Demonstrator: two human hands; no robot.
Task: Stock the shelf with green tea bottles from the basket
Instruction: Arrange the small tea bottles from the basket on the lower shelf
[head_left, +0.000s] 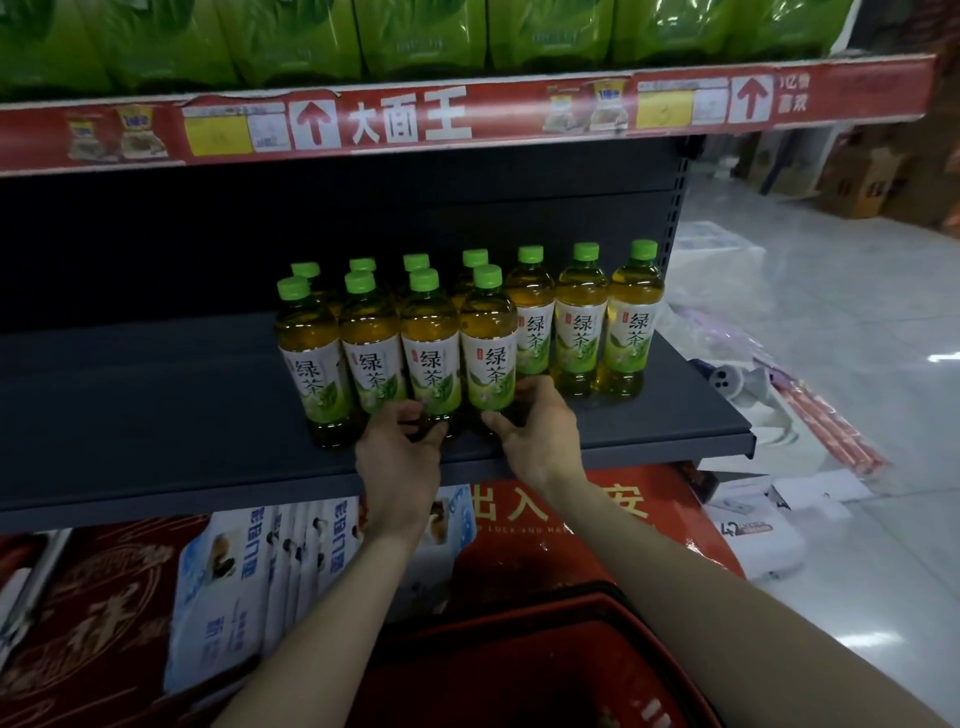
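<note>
Shelf: dark grey shelf (156, 415), tea bottles (581, 332) upright on its right part, four in front and a longer row behind.
Left hand: left hand (397, 452) curls round the base of the third front bottle (430, 348).
Right hand: right hand (537, 431) grips the base of the fourth front bottle (488, 348), just beside it.
Basket: red basket (597, 597) below the arms; its contents cannot be made out.
Above: red price strip (405, 122) under green packs (415, 36).

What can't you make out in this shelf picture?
Head view:
Red basket: cut by the bottom edge and forearms; contents unseen.
Back-row bottles: labels hidden behind the front row.
Yellow price tags: print blurred.
Bases of the gripped bottles: covered by the left hand and right hand.
</note>
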